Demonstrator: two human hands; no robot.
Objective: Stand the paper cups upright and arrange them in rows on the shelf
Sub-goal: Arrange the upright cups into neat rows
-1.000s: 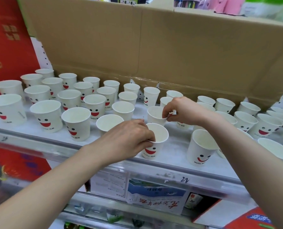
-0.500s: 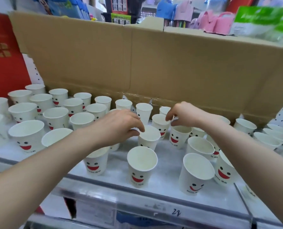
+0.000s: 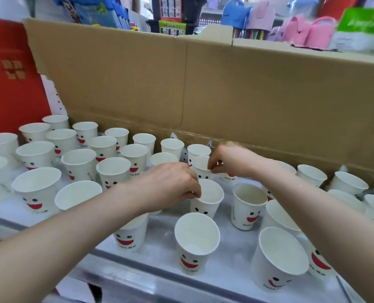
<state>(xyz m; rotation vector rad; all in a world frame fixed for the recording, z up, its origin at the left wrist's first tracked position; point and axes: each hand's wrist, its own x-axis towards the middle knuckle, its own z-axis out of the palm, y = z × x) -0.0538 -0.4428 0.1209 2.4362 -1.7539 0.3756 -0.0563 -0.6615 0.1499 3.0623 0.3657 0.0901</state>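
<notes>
Several white paper cups with red smiley faces stand upright on the white shelf (image 3: 232, 272). My left hand (image 3: 168, 186) pinches the near rim of one cup (image 3: 210, 197) in the middle of the shelf. My right hand (image 3: 229, 160) pinches the rim of another cup (image 3: 201, 169) just behind it. In front stand a lone cup (image 3: 196, 239) and a large cup (image 3: 280, 256) at the right. Neat rows of cups (image 3: 79, 158) fill the left side.
A tall brown cardboard panel (image 3: 203, 88) walls off the back of the shelf. A red box (image 3: 9, 73) stands at the far left. Looser cups (image 3: 347, 184) crowd the right end. The shelf's front rail (image 3: 138, 278) runs along the near edge.
My left hand has shifted right from the cup it covered to the rim of a middle cup. My right hand has closed on the rim of a cup behind. The view has tilted upward.
</notes>
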